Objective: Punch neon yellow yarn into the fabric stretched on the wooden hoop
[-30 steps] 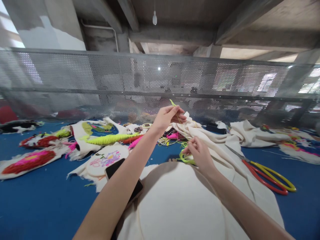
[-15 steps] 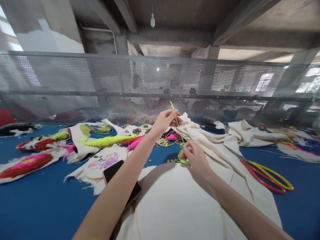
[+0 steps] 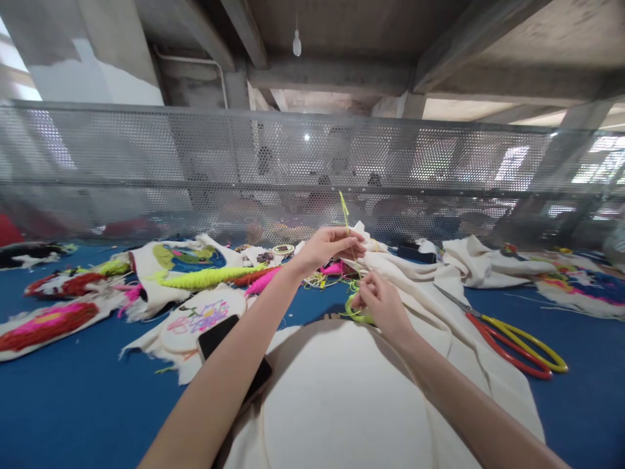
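Note:
My left hand [image 3: 336, 247] is raised ahead of me, its fingers pinched on a strand of yellow-green yarn [image 3: 344, 207] whose end sticks up above them. Lower and to the right, my right hand [image 3: 379, 301] is closed on the same yarn, and a loose bundle of it [image 3: 356, 311] hangs beside the fingers. Between the two hands the strand runs short and nearly upright. Below them, close to me, lies white cloth stretched in a large round embroidery hoop [image 3: 347, 397]. Its far rim is just under my right hand.
Scissors with red and yellow handles [image 3: 520, 342] lie right of the hoop. A dark phone [image 3: 258, 381] lies partly under my left forearm. Embroidered pieces [image 3: 202, 318] and bright yarn [image 3: 209, 277] cover the left side. A perforated metal screen [image 3: 303, 169] stands behind the blue table [image 3: 117, 404].
My left hand has shifted slightly right and down, and more yarn now stands above its fingers. My right hand stays almost in place, still closed on the yarn.

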Motion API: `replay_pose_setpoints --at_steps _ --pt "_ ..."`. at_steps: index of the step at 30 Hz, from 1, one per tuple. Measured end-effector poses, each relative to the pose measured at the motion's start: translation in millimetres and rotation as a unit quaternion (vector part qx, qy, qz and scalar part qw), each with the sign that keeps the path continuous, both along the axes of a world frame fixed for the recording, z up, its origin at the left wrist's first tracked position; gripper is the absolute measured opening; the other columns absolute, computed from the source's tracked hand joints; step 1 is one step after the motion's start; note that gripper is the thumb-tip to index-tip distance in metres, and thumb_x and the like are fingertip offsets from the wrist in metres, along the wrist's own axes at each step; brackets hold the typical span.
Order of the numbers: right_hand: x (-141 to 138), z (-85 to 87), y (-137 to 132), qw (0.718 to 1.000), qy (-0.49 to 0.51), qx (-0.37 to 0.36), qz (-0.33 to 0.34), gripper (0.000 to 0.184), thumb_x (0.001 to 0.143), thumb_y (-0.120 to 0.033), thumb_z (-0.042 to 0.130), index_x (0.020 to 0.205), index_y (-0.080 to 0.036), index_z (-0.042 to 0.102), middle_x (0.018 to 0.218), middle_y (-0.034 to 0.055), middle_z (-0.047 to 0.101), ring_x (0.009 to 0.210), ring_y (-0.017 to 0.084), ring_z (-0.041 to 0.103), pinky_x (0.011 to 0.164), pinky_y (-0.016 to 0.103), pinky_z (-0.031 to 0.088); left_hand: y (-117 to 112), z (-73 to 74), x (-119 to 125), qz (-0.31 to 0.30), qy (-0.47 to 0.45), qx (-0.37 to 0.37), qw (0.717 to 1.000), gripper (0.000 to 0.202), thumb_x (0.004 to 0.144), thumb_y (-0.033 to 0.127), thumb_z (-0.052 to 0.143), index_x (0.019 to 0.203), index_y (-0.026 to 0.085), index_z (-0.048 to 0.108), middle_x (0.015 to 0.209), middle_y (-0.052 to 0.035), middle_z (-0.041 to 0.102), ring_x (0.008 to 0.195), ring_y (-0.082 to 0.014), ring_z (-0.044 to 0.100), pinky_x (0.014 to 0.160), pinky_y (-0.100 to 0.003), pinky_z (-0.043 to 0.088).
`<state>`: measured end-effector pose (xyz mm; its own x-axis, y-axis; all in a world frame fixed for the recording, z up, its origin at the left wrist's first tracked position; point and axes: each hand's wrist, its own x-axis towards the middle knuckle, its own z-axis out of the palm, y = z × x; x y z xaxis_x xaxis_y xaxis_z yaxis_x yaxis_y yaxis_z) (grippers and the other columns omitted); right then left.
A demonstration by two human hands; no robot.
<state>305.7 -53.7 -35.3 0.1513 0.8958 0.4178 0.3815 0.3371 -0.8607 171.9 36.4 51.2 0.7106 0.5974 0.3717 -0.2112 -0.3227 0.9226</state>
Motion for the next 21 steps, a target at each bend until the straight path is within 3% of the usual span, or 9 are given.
replay_pose_setpoints --at_steps 8,12,14,17,21 --pt "5.6 6.3 -0.5 0.999 -0.035 -0.002 0.036 0.017 0.084 -0.034 0.044 0.073 -0.02 0.046 0.048 -0.0045 0.056 0.046 0.011 0.052 0.05 0.023 0.04 -0.9 -4.4 8.2 0.044 -0.035 -0.02 0.998 0.011 0.08 0.019 0.058 0.086 0.013 0.065 0.074 -0.0055 0.07 0.069 -0.0136 0.067 0.074 -0.03 0.053" --pt "20.3 18.6 1.3 0.997 -0.055 0.003 0.048 0.019 0.083 -0.035 0.048 0.073 -0.02 0.05 0.048 -0.0055 0.053 0.046 0.01 0.05 0.049 0.021 0.038 -1.6 -3.6 9.2 0.053 -0.061 -0.025 0.996 0.016 0.08 0.022 0.06 0.091 0.012 0.066 0.083 -0.0078 0.072 0.074 -0.0136 0.067 0.079 -0.03 0.052" --pt "28.8 21.0 5.1 0.998 -0.048 0.008 0.051 0.019 0.082 -0.036 0.051 0.074 -0.019 0.052 0.047 -0.0054 0.053 0.045 0.01 0.05 0.048 0.021 0.038 1.1 -0.5 5.3 0.046 -0.055 -0.023 0.997 0.026 0.077 0.02 0.064 0.103 0.013 0.064 0.097 -0.0101 0.071 0.086 -0.0144 0.066 0.084 -0.029 0.05" --pt "42.4 20.6 12.9 0.999 0.019 0.005 0.04 0.022 0.079 -0.04 0.056 0.077 -0.018 0.055 0.049 -0.0052 0.052 0.045 0.01 0.05 0.044 0.02 0.036 8.3 9.1 -10.2 0.065 -0.023 -0.008 0.998 0.051 0.072 0.016 0.07 0.121 0.015 0.055 0.119 -0.0126 0.062 0.099 -0.0167 0.063 0.086 -0.029 0.049" --pt "61.6 23.2 18.2 0.984 0.173 -0.033 0.029 0.026 0.07 -0.041 0.066 0.082 -0.018 0.059 0.067 -0.0032 0.057 0.04 0.004 0.043 0.034 0.016 0.025 16.2 27.0 -44.0 0.165 0.005 0.028 0.986 0.058 0.071 0.019 0.071 0.125 0.013 0.051 0.12 -0.0155 0.06 0.093 -0.0173 0.064 0.078 -0.027 0.052"
